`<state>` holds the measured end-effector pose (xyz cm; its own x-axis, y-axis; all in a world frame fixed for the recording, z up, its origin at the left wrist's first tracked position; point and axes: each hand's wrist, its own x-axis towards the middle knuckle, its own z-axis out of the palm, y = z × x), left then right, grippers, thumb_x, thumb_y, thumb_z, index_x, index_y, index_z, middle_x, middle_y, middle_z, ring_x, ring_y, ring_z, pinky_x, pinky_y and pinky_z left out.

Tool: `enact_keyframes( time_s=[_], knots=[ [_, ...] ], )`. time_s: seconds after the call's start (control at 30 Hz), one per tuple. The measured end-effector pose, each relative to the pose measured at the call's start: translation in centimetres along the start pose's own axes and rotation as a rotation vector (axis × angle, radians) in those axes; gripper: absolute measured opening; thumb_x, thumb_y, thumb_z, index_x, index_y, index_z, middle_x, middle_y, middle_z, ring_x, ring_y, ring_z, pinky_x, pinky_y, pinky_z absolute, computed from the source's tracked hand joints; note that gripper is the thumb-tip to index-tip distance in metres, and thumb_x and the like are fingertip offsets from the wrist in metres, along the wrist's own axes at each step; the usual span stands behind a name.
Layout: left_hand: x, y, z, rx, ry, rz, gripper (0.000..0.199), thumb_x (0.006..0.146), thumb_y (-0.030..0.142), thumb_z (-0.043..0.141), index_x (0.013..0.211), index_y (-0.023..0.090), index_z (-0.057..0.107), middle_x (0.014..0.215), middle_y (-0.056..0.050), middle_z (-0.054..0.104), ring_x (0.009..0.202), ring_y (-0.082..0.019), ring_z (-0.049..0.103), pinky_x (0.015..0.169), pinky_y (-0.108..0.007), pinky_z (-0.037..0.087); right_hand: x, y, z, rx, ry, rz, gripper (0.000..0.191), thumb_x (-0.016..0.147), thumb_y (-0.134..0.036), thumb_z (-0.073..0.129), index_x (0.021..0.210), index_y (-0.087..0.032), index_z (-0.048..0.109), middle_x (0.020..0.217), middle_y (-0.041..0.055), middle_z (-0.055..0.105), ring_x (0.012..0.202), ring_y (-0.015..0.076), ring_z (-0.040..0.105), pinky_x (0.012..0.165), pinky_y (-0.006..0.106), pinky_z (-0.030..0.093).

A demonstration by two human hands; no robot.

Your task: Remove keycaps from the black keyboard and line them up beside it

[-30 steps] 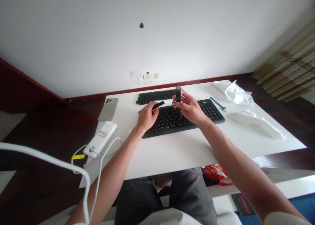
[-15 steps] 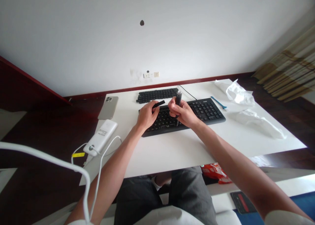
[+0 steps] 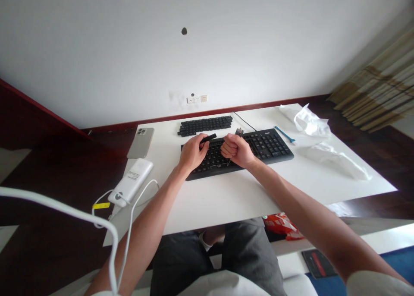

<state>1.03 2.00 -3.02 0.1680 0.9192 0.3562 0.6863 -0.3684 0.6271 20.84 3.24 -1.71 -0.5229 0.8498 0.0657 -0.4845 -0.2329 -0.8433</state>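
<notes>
My left hand (image 3: pixel 192 152) is closed around a long black spacebar keycap (image 3: pixel 209 137), whose far end sticks out to the right past my fingers. My right hand (image 3: pixel 238 151) makes a fist on a dark keycap puller (image 3: pixel 239 132); its top end shows above the fist and a thin wire shows below. Under both hands lies the black keyboard (image 3: pixel 273 148), and its front row has an uncovered gap near the middle. Behind it, loose black keycaps (image 3: pixel 205 124) sit in close rows on the white table.
At the left are a phone (image 3: pixel 141 143) lying face down and a white power bank (image 3: pixel 136 175) with a white cable. A blue brush-like tool (image 3: pixel 284 134) lies right of the keyboard, with crumpled white plastic wrapping (image 3: pixel 312 122) beyond it. A white table (image 3: pixel 207 209) carries everything.
My right fist has turned over, so the puller's top now tilts back and to the right instead of standing upright. The left hand keeps the spacebar in nearly the same place.
</notes>
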Motion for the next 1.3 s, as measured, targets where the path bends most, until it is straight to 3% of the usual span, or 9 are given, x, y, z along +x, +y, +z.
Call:
enact_keyframes(
  time_s=[0.33,0.67,0.83,1.3],
  knots=[
    [0.0,-0.1,0.0,0.043,-0.021,-0.006,0.020,0.101,0.029,0.053,0.115,0.025,0.066,0.101,-0.003,0.075,0.086,-0.021,0.068,0.080,-0.032,0.050,0.0,1.0,0.1,-0.120,-0.088,-0.025,0.059,0.092,-0.046,0.071,0.054,-0.023,0.032,0.045,-0.0084,0.026,0.041,0.0075,0.023,0.044,0.027,0.016],
    [0.0,0.1,0.0,-0.004,-0.012,-0.011,0.019,0.101,0.027,0.054,0.115,0.025,0.067,0.100,-0.003,0.075,0.084,-0.020,0.069,0.081,-0.031,0.052,-0.3,-0.3,0.4,-0.047,0.021,-0.037,0.062,0.089,-0.048,0.072,0.054,-0.023,0.026,0.044,-0.0084,0.022,0.041,0.0080,0.021,0.043,0.027,0.018],
    [0.0,0.1,0.0,0.009,-0.014,0.002,0.018,0.100,0.027,0.055,0.114,0.025,0.067,0.100,-0.003,0.074,0.085,-0.020,0.069,0.082,-0.031,0.051,-0.1,0.1,0.2,-0.047,-0.007,-0.048,0.060,0.091,-0.043,0.070,0.052,-0.023,0.029,0.043,-0.0081,0.024,0.039,0.0077,0.020,0.042,0.027,0.015],
    [0.0,-0.1,0.1,0.048,-0.017,-0.015,0.021,0.100,0.028,0.054,0.117,0.025,0.066,0.107,-0.003,0.075,0.087,-0.021,0.069,0.085,-0.033,0.051,-0.4,1.1,0.2,-0.359,-0.087,-0.095,0.057,0.095,-0.047,0.068,0.052,-0.021,0.040,0.048,-0.0055,0.035,0.044,0.0077,0.029,0.045,0.027,0.021]
  ],
)
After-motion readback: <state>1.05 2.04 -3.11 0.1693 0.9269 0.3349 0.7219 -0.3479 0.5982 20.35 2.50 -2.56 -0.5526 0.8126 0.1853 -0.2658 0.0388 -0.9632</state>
